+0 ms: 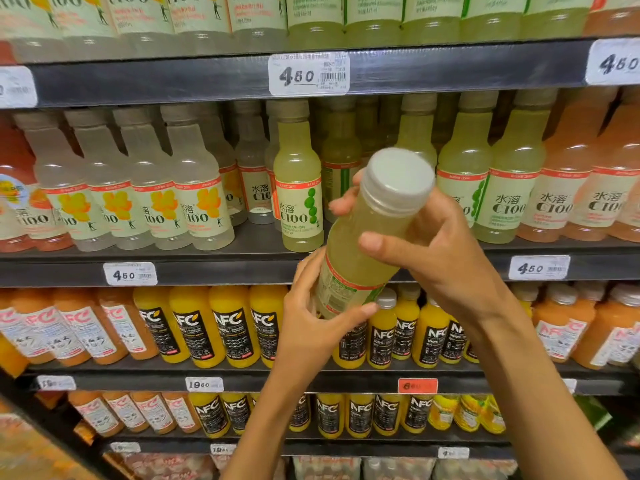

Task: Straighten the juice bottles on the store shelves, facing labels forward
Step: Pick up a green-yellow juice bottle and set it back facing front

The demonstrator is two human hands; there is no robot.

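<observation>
I see a dark grey store shelving unit filling the whole view, its tiers running left to right and stacked top to bottom. The upper shelf edge (173, 79) carries a white price tag (309, 74) reading 4.50, with another at the far right. The middle shelf edge (225, 271) holds two more white tags. Lower down, one red price tag (417, 386) sits among white ones. Light is even and bright, glinting off the shelf fronts.
</observation>
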